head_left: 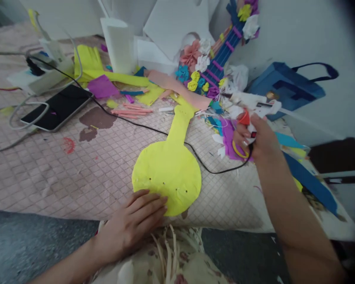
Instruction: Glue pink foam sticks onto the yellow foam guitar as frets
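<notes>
Flat on the table lies a yellow paper-covered shape [162, 165], with a round body, a narrow neck and several small dark holes near its lower part. My left hand [142, 217] rests on its lower left edge, fingers stretched out flat. At the right, my right hand [258, 136] grips a white glue gun [254, 103] with a red trigger, its nozzle pointing left. A black cord [215, 172] runs from the gun's handle beneath the yellow neck toward the left. Under the gun are purple paper [229, 140] and a yellow scissor handle [239, 151], partly hidden.
A blue paper instrument [221, 59] decorated with paper flowers leans at the back. A phone [59, 106] and a power strip [47, 75] with cables lie left. Pink sticks [133, 111], paper scraps and a white cup [118, 45] stand behind; a blue bag [286, 85] is right.
</notes>
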Demonstrator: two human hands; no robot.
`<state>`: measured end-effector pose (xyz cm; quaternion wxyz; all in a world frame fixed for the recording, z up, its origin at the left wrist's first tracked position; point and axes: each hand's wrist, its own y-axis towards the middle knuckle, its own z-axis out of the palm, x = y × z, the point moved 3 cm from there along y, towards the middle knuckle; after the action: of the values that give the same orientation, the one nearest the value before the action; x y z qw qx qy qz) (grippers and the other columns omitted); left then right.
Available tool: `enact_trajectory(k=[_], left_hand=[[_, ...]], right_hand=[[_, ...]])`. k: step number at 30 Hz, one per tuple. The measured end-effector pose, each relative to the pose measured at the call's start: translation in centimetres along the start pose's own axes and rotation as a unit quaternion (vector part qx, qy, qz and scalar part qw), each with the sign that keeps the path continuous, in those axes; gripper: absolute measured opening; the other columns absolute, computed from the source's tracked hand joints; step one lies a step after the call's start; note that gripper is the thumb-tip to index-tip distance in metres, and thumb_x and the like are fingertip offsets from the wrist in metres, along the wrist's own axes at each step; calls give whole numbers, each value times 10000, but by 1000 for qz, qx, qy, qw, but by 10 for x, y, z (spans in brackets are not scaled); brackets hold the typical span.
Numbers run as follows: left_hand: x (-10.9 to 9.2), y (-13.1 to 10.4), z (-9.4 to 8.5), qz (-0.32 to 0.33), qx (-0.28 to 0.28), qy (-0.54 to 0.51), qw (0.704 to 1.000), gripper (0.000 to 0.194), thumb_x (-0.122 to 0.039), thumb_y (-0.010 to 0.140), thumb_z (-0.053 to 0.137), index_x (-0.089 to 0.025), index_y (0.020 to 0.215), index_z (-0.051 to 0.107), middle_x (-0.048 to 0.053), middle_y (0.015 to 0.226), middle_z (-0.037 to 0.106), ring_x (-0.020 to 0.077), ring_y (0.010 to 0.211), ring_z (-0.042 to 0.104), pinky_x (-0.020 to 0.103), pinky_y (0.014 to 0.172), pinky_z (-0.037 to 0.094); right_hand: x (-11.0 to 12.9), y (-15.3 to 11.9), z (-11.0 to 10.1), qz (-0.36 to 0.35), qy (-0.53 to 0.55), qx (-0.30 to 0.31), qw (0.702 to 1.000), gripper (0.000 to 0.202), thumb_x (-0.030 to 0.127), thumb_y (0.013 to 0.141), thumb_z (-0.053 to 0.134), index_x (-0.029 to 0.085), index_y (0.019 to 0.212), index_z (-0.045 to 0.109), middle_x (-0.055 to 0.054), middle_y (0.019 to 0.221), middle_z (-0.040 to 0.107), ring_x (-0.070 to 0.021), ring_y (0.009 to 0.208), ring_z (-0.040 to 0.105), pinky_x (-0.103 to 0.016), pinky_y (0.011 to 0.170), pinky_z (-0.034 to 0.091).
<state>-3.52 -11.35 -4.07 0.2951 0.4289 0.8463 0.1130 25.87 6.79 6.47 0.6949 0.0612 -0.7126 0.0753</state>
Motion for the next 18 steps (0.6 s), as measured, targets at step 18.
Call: enact_trajectory(k=[18], left_hand=[[-9,41,-26,105,70,136,983,298,-271,902,513,-132,1162,552,107,1243,600,228,1136,553,350,932,495]], right_hand=[[-73,16,-40,-41,199,-149,968,340,464,704,666,229,696,421,88,456,374,-71,327,370,-184,266,269]])
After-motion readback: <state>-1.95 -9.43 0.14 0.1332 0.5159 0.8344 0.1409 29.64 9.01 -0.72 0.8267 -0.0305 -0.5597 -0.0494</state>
